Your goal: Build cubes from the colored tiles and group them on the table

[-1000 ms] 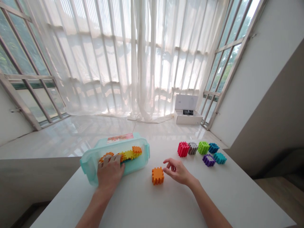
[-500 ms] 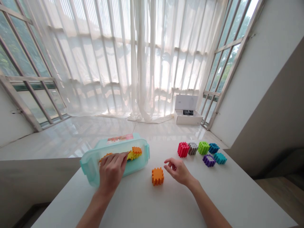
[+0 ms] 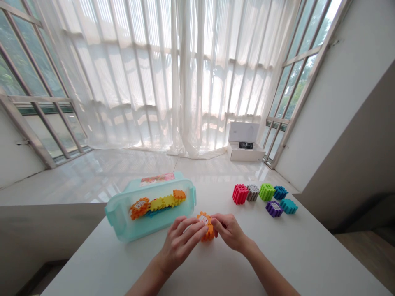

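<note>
"Moved since the earlier frame?"
"Left hand (image 3: 181,243), away from the aqua plastic box (image 3: 166,224), now meets right hand (image 3: 230,232)."
"Hand state?"
"Both pinch 1 orange toy block (image 3: 207,227) between their fingers, above the white table (image 3: 123,267)."

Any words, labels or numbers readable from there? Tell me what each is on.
White label on the orange block: too small to read.
White label on the purple block: too small to read.
Printed label on the teal plastic box: too blurred to read.
</note>
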### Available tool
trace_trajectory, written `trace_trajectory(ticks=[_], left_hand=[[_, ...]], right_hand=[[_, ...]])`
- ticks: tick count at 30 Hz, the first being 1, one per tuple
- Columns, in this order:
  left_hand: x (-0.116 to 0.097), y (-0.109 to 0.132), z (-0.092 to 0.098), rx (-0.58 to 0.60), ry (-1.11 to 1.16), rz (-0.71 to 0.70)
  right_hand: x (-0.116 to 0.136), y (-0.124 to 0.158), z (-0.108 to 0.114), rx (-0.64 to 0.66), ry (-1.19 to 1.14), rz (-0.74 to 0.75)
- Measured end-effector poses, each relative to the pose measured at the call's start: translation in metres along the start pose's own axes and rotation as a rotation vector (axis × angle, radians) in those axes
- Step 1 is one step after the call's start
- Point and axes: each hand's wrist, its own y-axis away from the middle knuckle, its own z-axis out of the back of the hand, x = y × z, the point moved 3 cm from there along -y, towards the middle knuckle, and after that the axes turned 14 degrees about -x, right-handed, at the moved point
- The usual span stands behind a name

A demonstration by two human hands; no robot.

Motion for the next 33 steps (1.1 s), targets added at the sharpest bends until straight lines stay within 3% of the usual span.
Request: trace_trajectory(ticks=[5, 12, 25, 33], left_hand=[[-0.007, -0.005, -0.008, 0.037, 0.053, -0.016], [0.011, 0.003, -0.016, 0.115, 0.046, 0.209], [0.015, 0.008, -0.023, 0.198, 0.447, 0.548], [0.014, 0.005, -0.021, 0.155, 0.476, 0.567]], right_hand=[[-0.007, -0.002, -0.002, -0.059, -0.155, -0.148], [-0.017, -0.008, 0.011, -0.163, -0.107, -0.165], [-0.015, -0.008, 0.009, -0.067, -0.103, -0.196], [-0.018, -0.007, 0.004, -0.038, -0.061, -0.185]])
